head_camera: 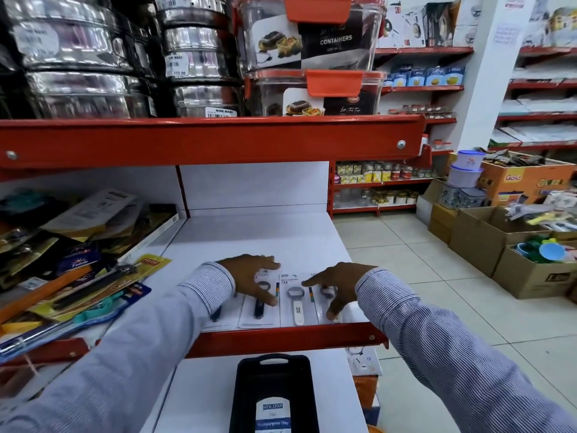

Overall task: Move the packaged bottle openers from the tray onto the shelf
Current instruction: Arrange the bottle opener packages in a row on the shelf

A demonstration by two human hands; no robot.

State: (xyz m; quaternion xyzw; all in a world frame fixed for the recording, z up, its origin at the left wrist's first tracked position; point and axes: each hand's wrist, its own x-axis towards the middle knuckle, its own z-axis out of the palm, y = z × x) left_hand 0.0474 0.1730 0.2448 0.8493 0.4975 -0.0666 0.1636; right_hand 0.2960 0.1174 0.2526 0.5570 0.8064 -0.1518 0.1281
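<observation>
Both hands, left hand (pixel 249 278) and right hand (pixel 335 287), lie open and flat on the packaged bottle openers (pixel 296 303) lined up on the shelf (pixel 265 235), black tray (pixel 274 392) below them.

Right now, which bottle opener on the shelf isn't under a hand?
The white-handled bottle opener, lying between the left hand and the right hand. It is fully uncovered; the dark-handled ones and the far-right pack sit partly under fingers.
</observation>
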